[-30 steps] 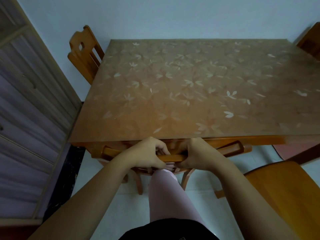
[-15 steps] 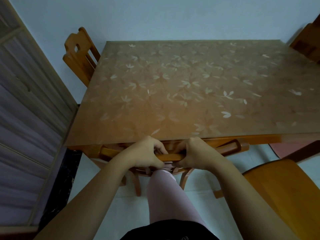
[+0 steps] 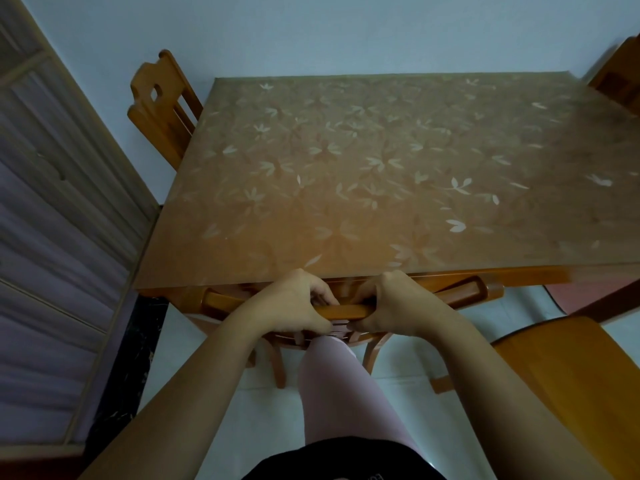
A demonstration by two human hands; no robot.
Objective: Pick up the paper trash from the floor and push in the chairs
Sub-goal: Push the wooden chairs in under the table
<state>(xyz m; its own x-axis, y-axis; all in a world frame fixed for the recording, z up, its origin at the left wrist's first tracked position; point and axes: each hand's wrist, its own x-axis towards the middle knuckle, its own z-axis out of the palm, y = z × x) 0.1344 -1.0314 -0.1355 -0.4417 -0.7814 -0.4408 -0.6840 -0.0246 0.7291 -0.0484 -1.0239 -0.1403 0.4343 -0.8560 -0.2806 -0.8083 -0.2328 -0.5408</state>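
A wooden chair (image 3: 221, 301) stands right in front of me, its seat tucked under the table's near edge. My left hand (image 3: 294, 306) and my right hand (image 3: 394, 303) both grip the chair's curved top rail, side by side near its middle. The table (image 3: 381, 174) has a brown top with a pale flower pattern. No paper trash shows on the visible floor.
A second chair (image 3: 162, 105) stands at the table's far left against the wall. Another chair seat (image 3: 561, 368) sticks out at the right, and a chair back (image 3: 620, 77) shows at the far right. A slatted wooden cabinet (image 3: 52, 237) lines the left. My leg (image 3: 343, 386) is below the held chair.
The view has shifted slightly, with the table a touch lower in frame. Both hands keep the same grip on the chair's top rail.
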